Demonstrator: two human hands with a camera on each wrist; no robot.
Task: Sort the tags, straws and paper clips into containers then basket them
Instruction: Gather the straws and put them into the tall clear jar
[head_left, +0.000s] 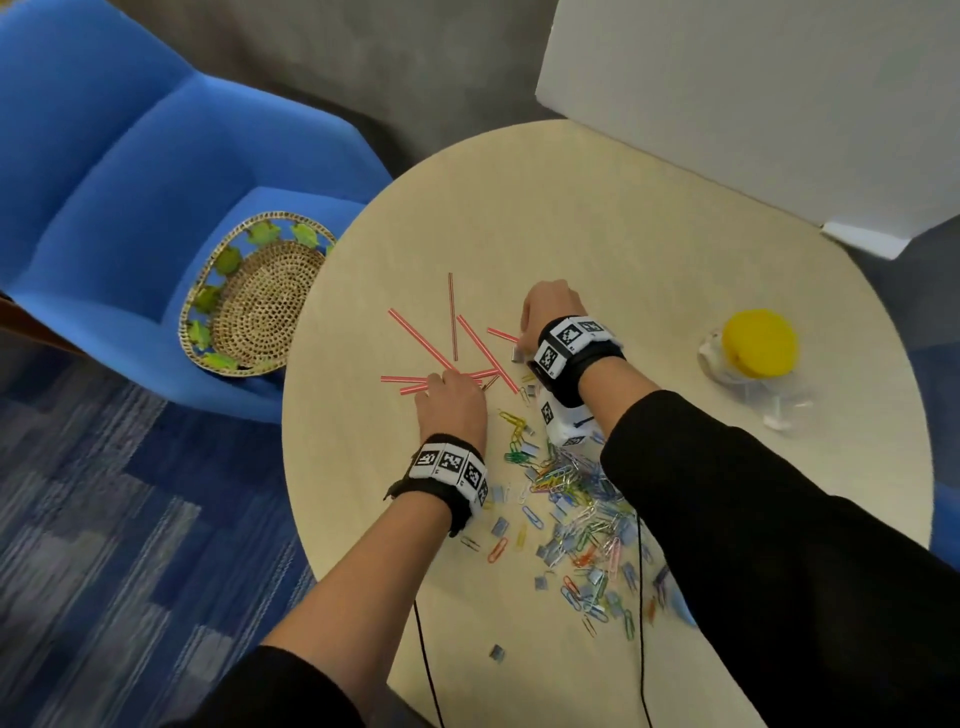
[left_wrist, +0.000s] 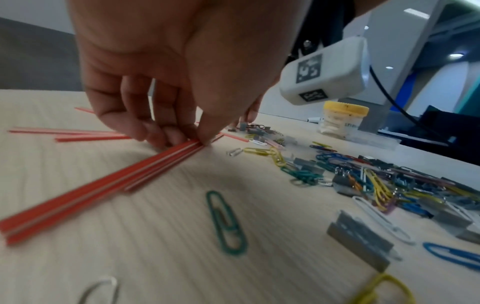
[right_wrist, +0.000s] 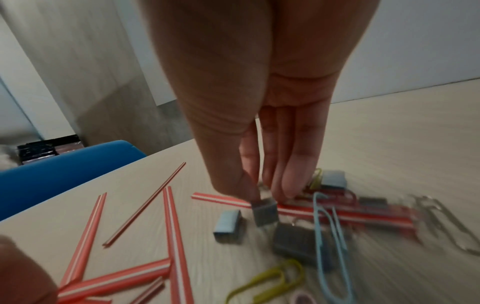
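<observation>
Red-and-white striped straws (head_left: 470, 345) lie scattered on the round table (head_left: 597, 208). Several coloured paper clips (head_left: 571, 499) and small grey tags (head_left: 500, 526) are spread nearer me. My left hand (head_left: 441, 387) is down on the table; its thumb and fingers (left_wrist: 168, 135) pinch a bundle of straws (left_wrist: 103, 185) at one end. My right hand (head_left: 524, 338) reaches down farther back. In the right wrist view my right hand (right_wrist: 255, 195) pinches a grey tag (right_wrist: 265, 211) between thumb and forefinger, just above a straw (right_wrist: 221, 199).
A woven basket (head_left: 260, 291) sits on the blue chair (head_left: 130, 182) left of the table. A yellow-lidded jar (head_left: 758, 343) and a clear plastic container (head_left: 769, 400) stand at the table's right. A white board (head_left: 753, 104) overhangs the far edge. Cables (head_left: 426, 660) run off the near edge.
</observation>
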